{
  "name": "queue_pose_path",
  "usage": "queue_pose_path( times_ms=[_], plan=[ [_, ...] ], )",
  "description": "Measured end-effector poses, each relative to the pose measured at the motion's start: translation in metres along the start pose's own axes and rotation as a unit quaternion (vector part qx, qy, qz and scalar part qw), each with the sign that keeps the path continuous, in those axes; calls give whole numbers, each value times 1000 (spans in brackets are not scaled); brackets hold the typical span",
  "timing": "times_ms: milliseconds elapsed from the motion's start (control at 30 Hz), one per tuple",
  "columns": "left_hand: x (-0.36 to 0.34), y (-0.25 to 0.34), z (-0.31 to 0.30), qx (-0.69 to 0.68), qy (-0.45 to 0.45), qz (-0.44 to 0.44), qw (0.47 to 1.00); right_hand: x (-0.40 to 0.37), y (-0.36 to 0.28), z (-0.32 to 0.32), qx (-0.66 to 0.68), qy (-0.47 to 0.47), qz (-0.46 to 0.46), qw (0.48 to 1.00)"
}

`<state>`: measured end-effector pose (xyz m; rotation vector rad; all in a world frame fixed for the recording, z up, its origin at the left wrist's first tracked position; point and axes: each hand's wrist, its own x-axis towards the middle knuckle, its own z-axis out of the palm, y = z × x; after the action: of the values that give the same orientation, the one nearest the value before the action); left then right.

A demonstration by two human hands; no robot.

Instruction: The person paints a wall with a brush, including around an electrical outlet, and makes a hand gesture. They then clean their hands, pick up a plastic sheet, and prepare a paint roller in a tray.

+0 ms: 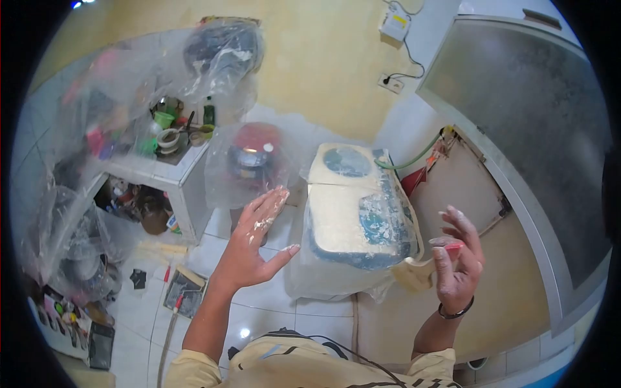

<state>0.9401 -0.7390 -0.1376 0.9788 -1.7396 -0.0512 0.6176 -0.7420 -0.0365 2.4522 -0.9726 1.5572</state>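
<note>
My left hand [260,236], smeared with white paste or paint, is raised with its fingers stretched out and thumb apart. It holds nothing. My right hand [459,265], also whitened at the fingers, pinches a small red item [454,246] between thumb and fingers; its kind is mostly hidden. A dark band circles the right wrist. Between and beyond both hands stands what looks like a twin-tub washing machine [336,213], cream-topped with blue lids, speckled with white flakes and partly wrapped in clear plastic. A pale tan piece [413,274] lies by its near right corner, left of my right hand.
Plastic sheeting [223,71] covers shelves and kitchenware at left. A red appliance [257,145] stands under plastic. A roller [176,307] and tray [187,291] lie on the tiles. A grey-framed panel [517,116] leans at right. A green hose [414,161] reaches the machine.
</note>
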Motion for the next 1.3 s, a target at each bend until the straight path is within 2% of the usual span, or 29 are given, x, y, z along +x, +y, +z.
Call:
queue_pose_path(
  times_ms=[133,300,467,567,767,967,1167,1300],
  plan=[
    [6,-17,-6,-41,-48,1,998,-12,-6,18,13,3,36,999],
    [-3,-39,-3,-72,-99,-18,992,-45,-9,42,7,-9,131,991],
    [-23,-52,-14,-89,-137,-85,983,-87,0,73,19,-45,246,968],
    [-43,-59,-23,-87,-124,-102,983,-110,5,94,9,-37,285,958],
    [-93,-62,-49,-55,-123,-201,970,-124,0,131,29,-134,371,919],
    [-139,-59,-86,10,-105,-265,959,-119,-11,181,84,-184,243,949],
    [-187,-57,-124,52,-57,-303,950,-109,-34,225,137,-220,191,947],
    [-210,-51,-143,77,-21,-345,935,-105,-50,240,140,-254,229,929]
  ],
)
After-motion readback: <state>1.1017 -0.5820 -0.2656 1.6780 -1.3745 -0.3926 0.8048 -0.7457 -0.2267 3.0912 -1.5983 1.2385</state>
